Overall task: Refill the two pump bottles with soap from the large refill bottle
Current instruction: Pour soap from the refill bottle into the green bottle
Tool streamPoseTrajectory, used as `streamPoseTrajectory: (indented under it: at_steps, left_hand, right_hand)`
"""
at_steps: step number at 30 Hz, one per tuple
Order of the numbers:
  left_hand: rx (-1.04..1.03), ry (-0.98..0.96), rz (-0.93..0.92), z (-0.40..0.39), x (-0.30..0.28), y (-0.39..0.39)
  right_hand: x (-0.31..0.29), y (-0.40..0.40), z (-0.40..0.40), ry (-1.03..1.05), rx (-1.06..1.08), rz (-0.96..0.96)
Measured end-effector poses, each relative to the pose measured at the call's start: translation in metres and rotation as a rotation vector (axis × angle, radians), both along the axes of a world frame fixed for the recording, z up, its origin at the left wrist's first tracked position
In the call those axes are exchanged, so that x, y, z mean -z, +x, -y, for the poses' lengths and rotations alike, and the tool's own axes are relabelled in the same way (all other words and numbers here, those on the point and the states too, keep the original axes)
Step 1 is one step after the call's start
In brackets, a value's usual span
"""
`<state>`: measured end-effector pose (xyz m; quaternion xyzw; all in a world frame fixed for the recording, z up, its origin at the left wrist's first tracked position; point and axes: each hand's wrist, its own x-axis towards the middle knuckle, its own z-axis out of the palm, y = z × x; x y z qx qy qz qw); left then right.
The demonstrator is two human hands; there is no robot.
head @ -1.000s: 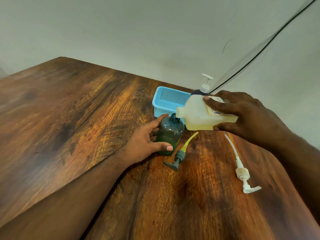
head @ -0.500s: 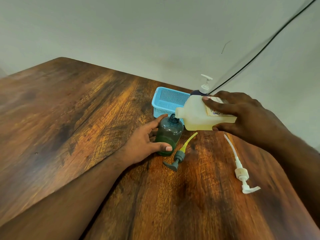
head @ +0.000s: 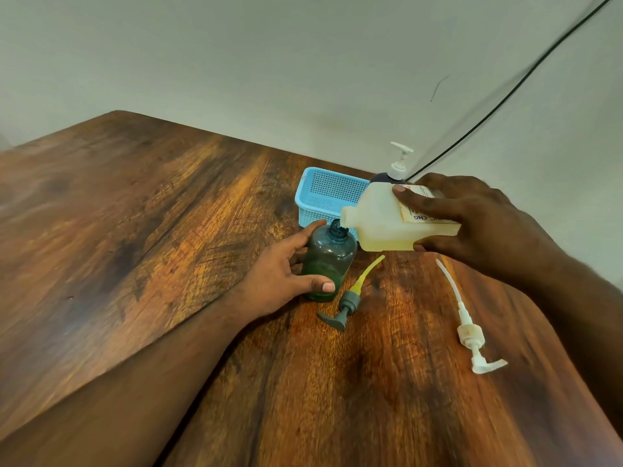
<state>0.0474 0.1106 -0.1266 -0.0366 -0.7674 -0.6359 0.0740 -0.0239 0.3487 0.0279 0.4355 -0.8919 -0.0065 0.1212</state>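
A dark blue-green pump bottle stands upright on the wooden table, uncapped, with green liquid in its lower part. My left hand wraps around it from the left. My right hand holds the whitish refill bottle tipped on its side, its mouth touching the small bottle's opening. Yellowish soap fills the refill bottle's lower side. A second dark pump bottle with a white pump stands behind the refill bottle, mostly hidden.
A grey pump head with a yellow tube lies just right of the small bottle. A white pump with a long tube lies further right. A light blue mesh basket sits behind. A black cable runs along the wall.
Both hands and both bottles keep their pose; the refill bottle stays tipped at the small bottle's mouth. Only the view has shifted very slightly.
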Motion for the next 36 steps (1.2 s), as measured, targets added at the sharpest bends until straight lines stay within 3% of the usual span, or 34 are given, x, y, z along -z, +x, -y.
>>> streamPoseTrajectory:
  at_steps: [36]
  left_hand:
    - [0.014,0.041,-0.021,0.0008,0.0015,-0.0018]
  right_hand:
    - [-0.0007,-0.0035,-0.0010,-0.004,-0.033,0.006]
